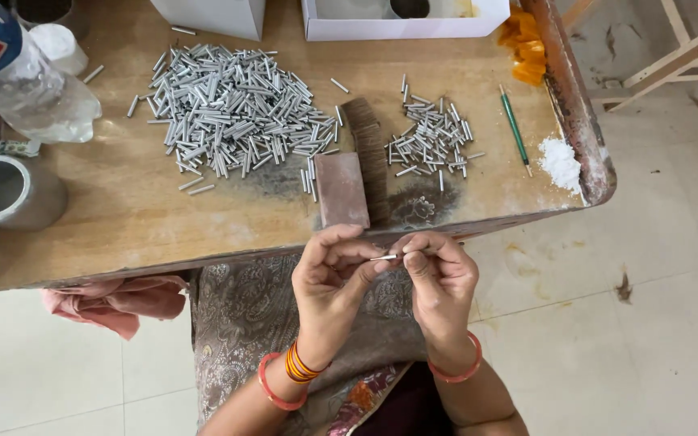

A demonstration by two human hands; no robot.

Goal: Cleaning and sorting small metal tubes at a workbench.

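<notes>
Both my hands meet just below the near edge of the wooden table (123, 210), over my lap. My left hand (329, 278) and my right hand (438, 274) pinch one small silver tube (384, 257) between their fingertips, the tube lying level between them. A big heap of the same silver tubes (232, 109) lies on the table's middle left. A smaller heap of tubes (434, 137) lies to the right. Between the heaps stand a reddish-brown block (341, 190) and a dark ribbed strip (369, 153).
A steel cup (6, 190) and a clear plastic bottle (30, 77) stand at the table's left. White boxes (397, 24) sit at the far edge. A green pencil (515, 125), white powder (561, 161) and orange cloth (527, 48) lie at the right edge. A pink cloth (115, 303) hangs at my left.
</notes>
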